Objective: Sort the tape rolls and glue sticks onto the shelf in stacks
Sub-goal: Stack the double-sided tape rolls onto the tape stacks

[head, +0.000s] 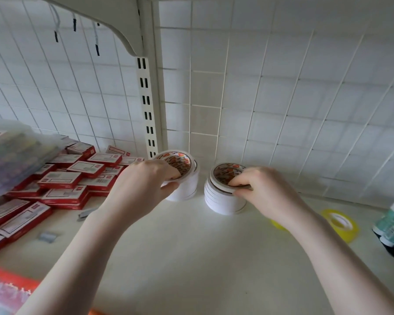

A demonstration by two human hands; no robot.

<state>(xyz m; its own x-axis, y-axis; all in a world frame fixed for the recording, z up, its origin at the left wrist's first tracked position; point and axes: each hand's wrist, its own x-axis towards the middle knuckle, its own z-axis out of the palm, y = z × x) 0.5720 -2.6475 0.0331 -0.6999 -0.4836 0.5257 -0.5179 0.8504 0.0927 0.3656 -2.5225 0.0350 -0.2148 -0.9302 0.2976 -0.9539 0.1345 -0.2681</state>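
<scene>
While each hand pinches the top roll of its own stack, the left hand (pixel 146 178) on the left stack (pixel 187 187) and the right hand (pixel 257 185) on the right stack (pixel 221 201), the yellow tape roll (pixel 341 223) lies flat nearer the right.

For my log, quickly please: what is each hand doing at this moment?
Left hand: grips the top roll of the left tape stack.
Right hand: grips the top roll of the right tape stack.

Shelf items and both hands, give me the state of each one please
left hand: grips top roll of left stack
left stack: upright, top roll tilted
right hand: pinches top roll of right stack
right stack: upright
yellow tape: flat, loose
red boxes: piled unevenly
</scene>
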